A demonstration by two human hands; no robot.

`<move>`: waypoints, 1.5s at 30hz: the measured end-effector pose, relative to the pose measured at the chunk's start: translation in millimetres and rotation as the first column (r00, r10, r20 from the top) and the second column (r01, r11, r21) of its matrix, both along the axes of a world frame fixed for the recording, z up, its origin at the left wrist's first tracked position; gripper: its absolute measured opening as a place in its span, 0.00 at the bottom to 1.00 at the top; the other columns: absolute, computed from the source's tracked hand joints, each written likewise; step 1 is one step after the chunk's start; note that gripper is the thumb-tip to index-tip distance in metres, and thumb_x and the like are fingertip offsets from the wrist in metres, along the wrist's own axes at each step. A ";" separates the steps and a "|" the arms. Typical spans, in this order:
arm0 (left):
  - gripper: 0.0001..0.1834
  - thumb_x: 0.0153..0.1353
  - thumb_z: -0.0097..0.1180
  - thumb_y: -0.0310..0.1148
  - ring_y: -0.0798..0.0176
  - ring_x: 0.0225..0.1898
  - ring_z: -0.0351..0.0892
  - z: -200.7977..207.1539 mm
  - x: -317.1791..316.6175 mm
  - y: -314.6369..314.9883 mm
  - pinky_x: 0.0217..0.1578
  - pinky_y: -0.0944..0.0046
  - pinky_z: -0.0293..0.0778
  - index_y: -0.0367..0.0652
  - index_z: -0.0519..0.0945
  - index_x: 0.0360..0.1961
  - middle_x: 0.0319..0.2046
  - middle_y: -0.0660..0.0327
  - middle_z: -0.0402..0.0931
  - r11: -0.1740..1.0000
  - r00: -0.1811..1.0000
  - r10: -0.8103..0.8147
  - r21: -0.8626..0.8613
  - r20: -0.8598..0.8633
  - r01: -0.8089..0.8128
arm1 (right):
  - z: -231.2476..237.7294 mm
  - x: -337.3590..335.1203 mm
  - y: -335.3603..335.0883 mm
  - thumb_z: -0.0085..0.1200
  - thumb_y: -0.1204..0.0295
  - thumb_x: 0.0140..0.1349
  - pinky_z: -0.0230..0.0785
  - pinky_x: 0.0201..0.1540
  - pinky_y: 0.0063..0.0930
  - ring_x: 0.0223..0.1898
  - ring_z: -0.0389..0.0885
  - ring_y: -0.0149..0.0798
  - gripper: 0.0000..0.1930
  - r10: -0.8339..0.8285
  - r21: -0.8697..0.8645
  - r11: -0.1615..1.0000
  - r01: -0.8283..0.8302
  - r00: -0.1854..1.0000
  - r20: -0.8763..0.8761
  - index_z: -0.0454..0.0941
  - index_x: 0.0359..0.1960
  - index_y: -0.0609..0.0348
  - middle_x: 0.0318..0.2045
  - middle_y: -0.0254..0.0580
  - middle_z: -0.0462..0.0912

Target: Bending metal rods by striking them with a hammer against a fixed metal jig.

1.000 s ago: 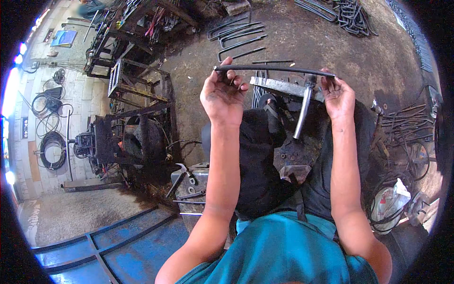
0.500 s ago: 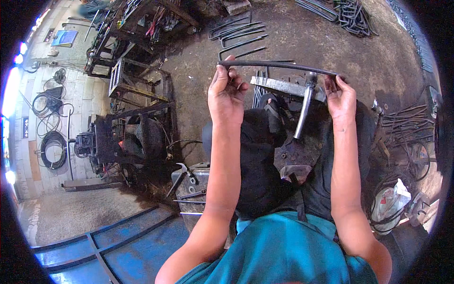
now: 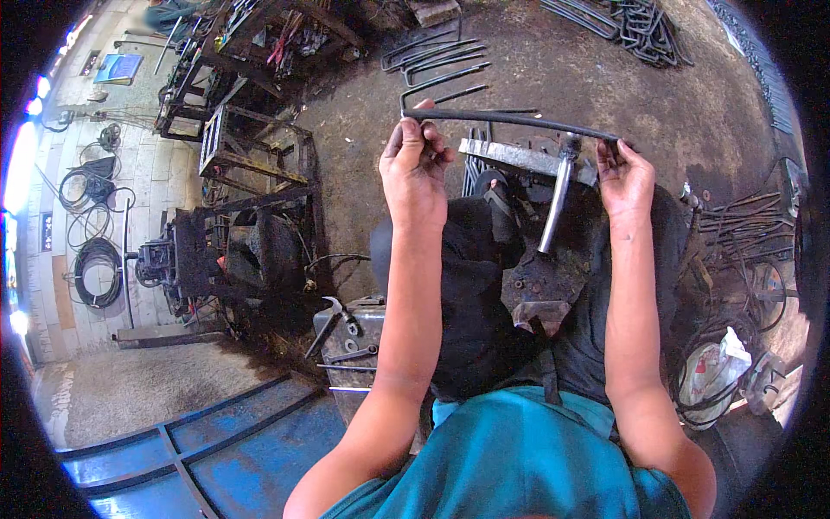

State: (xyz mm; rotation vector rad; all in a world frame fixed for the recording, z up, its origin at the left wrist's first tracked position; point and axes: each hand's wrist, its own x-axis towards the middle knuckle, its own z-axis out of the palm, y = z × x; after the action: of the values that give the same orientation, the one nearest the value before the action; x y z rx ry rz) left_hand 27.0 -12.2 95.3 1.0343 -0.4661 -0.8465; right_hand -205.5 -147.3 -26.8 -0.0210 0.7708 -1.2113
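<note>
A dark metal rod [image 3: 506, 118] stretches crosswise in front of me, held up at both ends. Its left end is pinched between the thumb and fingers of my left hand [image 3: 418, 169]. The fingertips of my right hand [image 3: 626, 180] grip the other end, which sits slightly nearer to me. Just below the rod lies a thick pale metal bar [image 3: 512, 158], between my knees. A shiny metal tube [image 3: 555, 208] with a dark head slants beside it, near my right hand.
Bent rods [image 3: 445, 65] lie on the floor ahead, with a heap of more [image 3: 648, 35] at far right. A claw hammer [image 3: 330, 316] rests on a metal box [image 3: 359, 329] at my left. Dark machinery [image 3: 216, 259] stands farther left. Rods [image 3: 743, 227] and a white sack [image 3: 713, 376] lie at right.
The rod has turned slightly in my fingers and its bow shows less. My left thumb has shifted a little along its end; my right hand stays almost in place.
</note>
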 end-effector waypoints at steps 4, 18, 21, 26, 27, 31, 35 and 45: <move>0.21 0.68 0.50 0.39 0.72 0.30 0.67 0.8 -1.1 0.1 0.30 0.68 0.69 0.36 0.71 0.56 0.29 0.68 0.69 1.000 1.000 0.008 0.013 -0.015 -0.008 | 3.6 -0.2 1.9 0.51 0.80 0.61 0.75 0.50 0.37 0.40 0.79 0.46 0.04 0.020 -0.019 1.000 -0.021 0.998 -0.054 0.72 0.36 0.67 0.35 0.48 0.78; 0.19 0.69 0.49 0.41 0.71 0.29 0.68 -2.4 0.5 0.0 0.31 0.67 0.69 0.38 0.73 0.53 0.28 0.69 0.69 1.000 0.999 -0.020 -0.010 -0.034 0.019 | 0.4 2.9 1.7 0.49 0.78 0.62 0.79 0.43 0.38 0.36 0.80 0.46 0.05 0.033 -0.091 0.995 -0.039 0.997 -0.065 0.70 0.37 0.67 0.34 0.49 0.77; 0.19 0.69 0.49 0.42 0.71 0.28 0.68 -3.4 -0.8 -1.4 0.31 0.67 0.70 0.38 0.73 0.52 0.28 0.69 0.70 1.000 0.999 -0.009 0.002 -0.034 0.009 | -0.9 0.8 1.2 0.51 0.76 0.62 0.78 0.41 0.36 0.35 0.80 0.43 0.05 0.049 -0.090 0.994 -0.056 0.996 -0.077 0.72 0.37 0.65 0.33 0.47 0.78; 0.19 0.69 0.49 0.42 0.70 0.28 0.69 -4.9 -0.4 -1.4 0.31 0.66 0.70 0.39 0.73 0.52 0.28 0.68 0.70 1.000 1.000 -0.001 0.005 -0.028 0.001 | -4.2 -1.3 0.0 0.54 0.72 0.63 0.76 0.40 0.30 0.33 0.80 0.38 0.06 0.071 -0.096 0.992 -0.080 0.993 -0.099 0.76 0.36 0.62 0.29 0.42 0.79; 0.19 0.69 0.49 0.42 0.70 0.29 0.70 -7.0 1.7 -1.3 0.31 0.66 0.70 0.39 0.74 0.52 0.28 0.68 0.71 1.000 1.000 -0.013 -0.003 -0.026 0.013 | -3.5 -1.3 0.0 0.55 0.71 0.63 0.76 0.39 0.29 0.33 0.79 0.37 0.06 0.076 -0.091 0.992 -0.085 0.992 -0.105 0.76 0.36 0.61 0.29 0.41 0.79; 0.19 0.69 0.48 0.42 0.69 0.30 0.71 -6.4 2.5 -1.3 0.31 0.64 0.71 0.39 0.74 0.51 0.29 0.68 0.72 1.000 0.999 -0.011 0.004 -0.041 0.011 | -2.9 -2.1 1.0 0.56 0.70 0.63 0.75 0.36 0.30 0.32 0.79 0.36 0.07 0.113 -0.082 0.989 -0.123 0.986 -0.119 0.76 0.37 0.59 0.30 0.39 0.80; 0.19 0.67 0.48 0.41 0.65 0.29 0.71 -1.8 16.1 1.6 0.29 0.61 0.70 0.37 0.74 0.51 0.28 0.65 0.73 1.000 0.987 -0.014 0.006 -0.157 0.015 | 2.0 -1.6 2.0 0.55 0.70 0.62 0.70 0.34 0.31 0.31 0.79 0.37 0.06 0.117 -0.086 0.988 -0.130 0.982 -0.146 0.75 0.38 0.56 0.29 0.39 0.81; 0.15 0.67 0.47 0.41 0.64 0.24 0.74 7.8 96.7 3.6 0.24 0.62 0.71 0.40 0.76 0.37 0.24 0.61 0.76 0.943 0.964 0.182 0.242 0.194 -0.227 | 39.2 35.6 -32.0 0.47 0.65 0.65 0.72 0.38 0.34 0.35 0.80 0.40 0.14 0.496 -0.237 0.832 -0.501 0.864 -0.085 0.72 0.47 0.61 0.38 0.47 0.81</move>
State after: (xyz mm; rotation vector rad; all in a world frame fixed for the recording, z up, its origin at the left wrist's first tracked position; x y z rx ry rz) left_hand 123.7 -8.6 103.1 1.3829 -0.3865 -0.6458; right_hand -169.9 -179.2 12.4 -0.4238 0.5728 -0.7962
